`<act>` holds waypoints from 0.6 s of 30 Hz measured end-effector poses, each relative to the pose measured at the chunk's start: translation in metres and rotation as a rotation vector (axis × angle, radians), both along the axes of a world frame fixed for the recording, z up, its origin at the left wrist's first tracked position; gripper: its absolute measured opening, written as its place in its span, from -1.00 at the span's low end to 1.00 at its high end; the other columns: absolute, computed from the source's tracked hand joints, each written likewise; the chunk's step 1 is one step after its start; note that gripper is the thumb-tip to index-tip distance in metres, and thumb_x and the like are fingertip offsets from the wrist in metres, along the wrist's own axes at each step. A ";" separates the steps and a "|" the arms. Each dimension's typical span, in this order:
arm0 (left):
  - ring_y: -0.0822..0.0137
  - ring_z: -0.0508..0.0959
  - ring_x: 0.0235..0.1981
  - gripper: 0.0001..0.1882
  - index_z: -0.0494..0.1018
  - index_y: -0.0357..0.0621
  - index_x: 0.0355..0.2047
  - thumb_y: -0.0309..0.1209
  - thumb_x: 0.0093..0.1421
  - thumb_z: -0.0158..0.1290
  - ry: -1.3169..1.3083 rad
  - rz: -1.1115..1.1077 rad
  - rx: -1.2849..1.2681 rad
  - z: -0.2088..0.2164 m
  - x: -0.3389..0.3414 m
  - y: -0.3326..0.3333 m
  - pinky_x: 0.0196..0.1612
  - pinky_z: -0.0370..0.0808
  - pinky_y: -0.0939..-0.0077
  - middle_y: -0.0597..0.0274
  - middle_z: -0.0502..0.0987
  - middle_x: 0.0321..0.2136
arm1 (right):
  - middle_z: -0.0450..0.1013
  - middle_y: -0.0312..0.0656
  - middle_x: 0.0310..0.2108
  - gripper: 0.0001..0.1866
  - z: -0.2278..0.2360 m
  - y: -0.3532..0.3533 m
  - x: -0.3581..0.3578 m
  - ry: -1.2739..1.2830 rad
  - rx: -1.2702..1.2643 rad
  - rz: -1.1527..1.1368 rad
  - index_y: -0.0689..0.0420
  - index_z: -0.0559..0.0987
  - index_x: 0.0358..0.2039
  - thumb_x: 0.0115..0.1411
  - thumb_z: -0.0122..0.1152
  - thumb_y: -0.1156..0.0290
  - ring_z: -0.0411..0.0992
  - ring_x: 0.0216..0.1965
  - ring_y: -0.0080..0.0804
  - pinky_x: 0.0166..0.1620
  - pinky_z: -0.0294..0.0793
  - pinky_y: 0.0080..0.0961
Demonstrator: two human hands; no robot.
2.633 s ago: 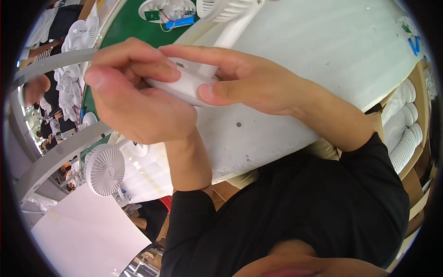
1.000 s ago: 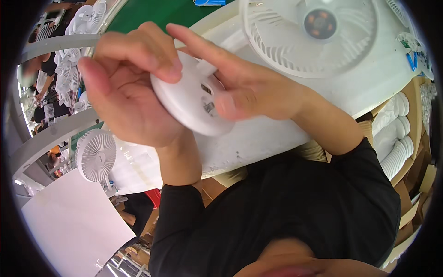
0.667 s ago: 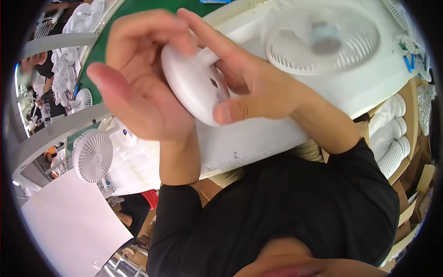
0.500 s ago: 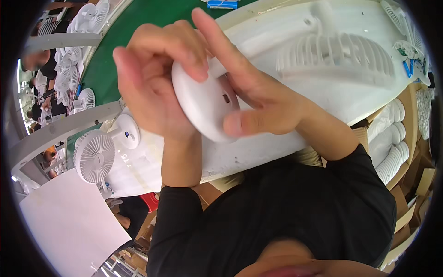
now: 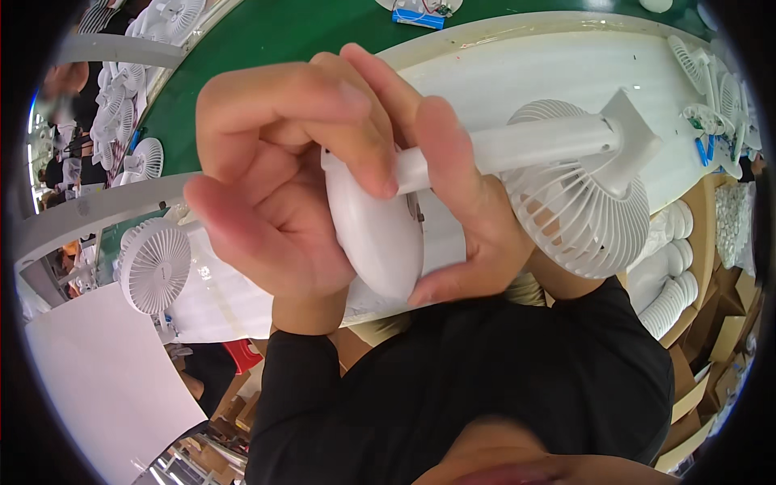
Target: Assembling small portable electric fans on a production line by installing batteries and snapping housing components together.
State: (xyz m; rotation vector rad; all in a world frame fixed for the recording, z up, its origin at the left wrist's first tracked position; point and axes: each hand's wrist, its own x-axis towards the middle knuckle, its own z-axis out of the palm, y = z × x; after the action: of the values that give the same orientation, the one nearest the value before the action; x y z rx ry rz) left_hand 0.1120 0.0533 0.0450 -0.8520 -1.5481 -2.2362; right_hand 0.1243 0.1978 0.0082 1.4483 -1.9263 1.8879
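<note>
A white desk fan is held up in front of me, tilted on its side. Its rounded base sits between my two hands, and its stem stretches right to the slatted fan head. My left hand curls around the base's left side, fingertips close to where the stem joins. My right hand grips from the other side, its thumb on the base's lower rim and a finger against the stem. A small dark port shows on the base's edge. The fan head covers part of my right forearm.
Another white fan stands on the white worktable at the left, near a metal bar. Beyond lies a green surface with a blue cylindrical part. At right, a cardboard box holds white round parts.
The fan has turned in my hands: its head has swung nearer and lower, and the stem now crosses in front of my right hand. The base has moved slightly down and right.
</note>
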 end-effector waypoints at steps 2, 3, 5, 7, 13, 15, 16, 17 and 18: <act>0.43 0.26 -0.57 -0.44 0.34 -0.11 -0.25 0.07 0.42 -0.48 0.020 -0.037 -0.011 0.000 0.000 0.003 -0.38 0.25 0.48 0.32 0.36 -0.69 | -0.34 0.16 0.45 0.33 -0.003 0.001 0.001 -0.017 -0.062 0.020 0.13 -0.37 0.43 -0.08 0.46 0.20 -0.17 0.45 0.02 0.37 -0.05 -0.15; 0.43 0.26 -0.57 -0.45 0.34 -0.12 -0.25 0.07 0.42 -0.47 0.034 -0.057 -0.014 0.001 0.000 0.005 -0.38 0.25 0.48 0.33 0.36 -0.69 | -0.35 0.16 0.45 0.33 -0.004 0.002 0.002 -0.023 -0.090 0.028 0.12 -0.35 0.44 -0.09 0.45 0.22 -0.18 0.45 0.04 0.38 -0.05 -0.13; 0.44 0.27 -0.55 -0.49 0.33 -0.13 -0.27 0.01 0.41 -0.45 0.044 -0.008 -0.067 -0.002 0.002 0.006 -0.37 0.24 0.49 0.34 0.35 -0.70 | -0.35 0.16 0.45 0.31 0.000 0.003 0.010 -0.165 -0.069 -0.013 0.11 -0.31 0.44 -0.15 0.42 0.26 -0.20 0.45 0.07 0.38 -0.05 -0.11; 0.44 0.27 -0.54 -0.53 0.33 -0.13 -0.28 -0.03 0.41 -0.43 0.069 0.043 -0.082 -0.013 0.002 -0.004 -0.37 0.24 0.49 0.35 0.34 -0.70 | -0.03 0.13 0.39 0.09 0.005 0.003 0.024 -0.232 0.130 -0.245 0.14 0.00 0.40 -0.14 0.37 0.43 0.11 0.34 0.04 0.28 0.20 -0.18; 0.36 0.37 -0.44 -0.77 0.38 -0.26 -0.22 -0.38 0.30 -0.22 0.082 0.361 -0.022 -0.038 -0.027 0.018 -0.23 0.35 0.52 0.17 0.44 -0.49 | 0.50 -0.09 -0.06 -0.44 -0.018 0.022 0.005 -0.248 -0.040 -0.722 0.22 0.45 0.10 0.02 0.21 0.66 0.48 -0.13 -0.24 -0.04 0.47 -0.46; 0.34 0.38 -0.40 -0.80 0.38 -0.26 -0.21 -0.44 0.28 -0.20 0.127 0.419 -0.017 -0.042 -0.034 0.016 -0.19 0.35 0.51 0.15 0.45 -0.45 | 0.50 -0.10 -0.05 -0.49 -0.027 0.055 -0.025 -0.262 -0.127 -0.807 0.22 0.46 0.05 0.03 0.26 0.62 0.47 -0.13 -0.27 -0.04 0.46 -0.44; 0.34 0.40 -0.39 -0.82 0.39 -0.27 -0.22 -0.49 0.24 -0.18 0.069 0.393 -0.002 -0.044 -0.038 0.008 -0.20 0.36 0.53 0.14 0.46 -0.43 | 0.51 -0.07 -0.07 -0.48 -0.031 0.076 -0.042 -0.165 0.007 -0.861 0.20 0.47 0.06 0.02 0.26 0.63 0.47 -0.13 -0.25 -0.03 0.46 -0.42; 0.35 0.42 -0.38 -0.82 0.41 -0.28 -0.24 -0.53 0.21 -0.16 0.005 0.351 0.016 -0.043 -0.039 0.000 -0.21 0.37 0.54 0.13 0.47 -0.41 | 0.52 -0.05 -0.09 -0.48 -0.035 0.102 -0.061 -0.135 0.139 -0.927 0.19 0.48 0.06 0.02 0.25 0.64 0.47 -0.13 -0.25 -0.03 0.46 -0.41; 0.35 0.45 -0.37 -0.82 0.42 -0.28 -0.25 -0.58 0.17 -0.14 -0.060 0.310 0.031 -0.042 -0.041 -0.009 -0.21 0.38 0.56 0.12 0.49 -0.39 | 0.52 -0.04 -0.10 -0.48 -0.040 0.125 -0.082 -0.106 0.273 -0.989 0.19 0.48 0.06 0.02 0.24 0.64 0.46 -0.13 -0.24 -0.02 0.46 -0.40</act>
State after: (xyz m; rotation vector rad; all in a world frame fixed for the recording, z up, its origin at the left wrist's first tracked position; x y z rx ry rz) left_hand 0.0712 0.0448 0.0029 -0.5000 -1.5464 -2.0710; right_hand 0.0419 0.3230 -0.0320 0.2410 -2.3433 1.2613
